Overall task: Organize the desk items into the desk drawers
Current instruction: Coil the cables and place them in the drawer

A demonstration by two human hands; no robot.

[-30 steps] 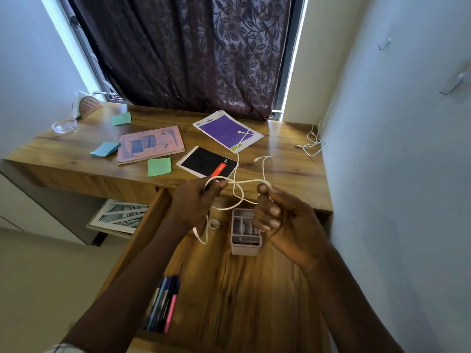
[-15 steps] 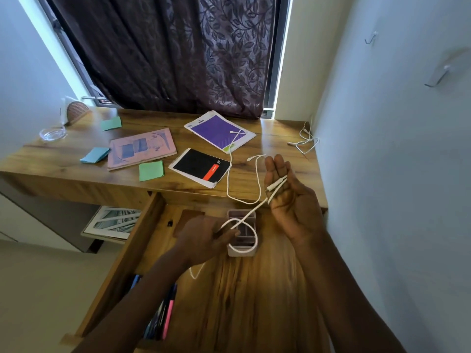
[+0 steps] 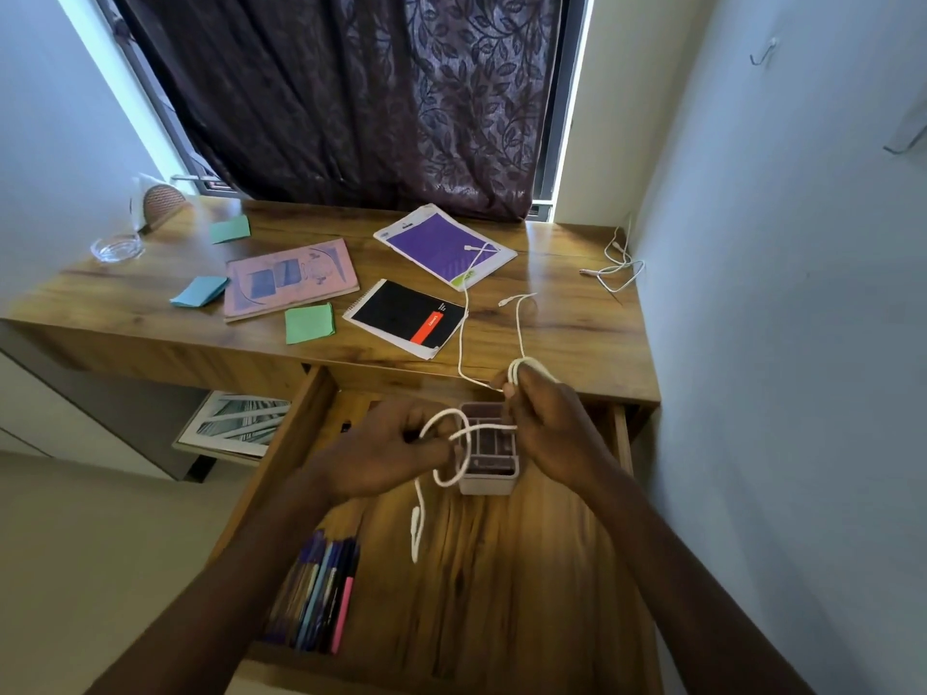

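A white cable [image 3: 460, 343] runs from the desk top down to both hands above the open drawer [image 3: 501, 569]. My right hand [image 3: 547, 428] grips a few coils of it at the desk's front edge. My left hand [image 3: 386, 451] pinches a loop of the same cable, and one plug end hangs below it over the drawer floor. A small white divided organizer box [image 3: 489, 481] sits in the drawer between the hands. Several pens [image 3: 321, 599] lie at the drawer's front left.
On the desk [image 3: 150, 303] lie a pink book [image 3: 291, 278], a black notepad [image 3: 401, 318], a purple pad [image 3: 444, 248], green sticky notes [image 3: 308, 323], a blue note pad [image 3: 199, 297] and a glass dish [image 3: 116, 247]. A second white cable [image 3: 614, 265] lies by the right wall.
My right hand has closed from flat and open into a grip on coils of the cable. My left hand has swung a new loop up toward it.
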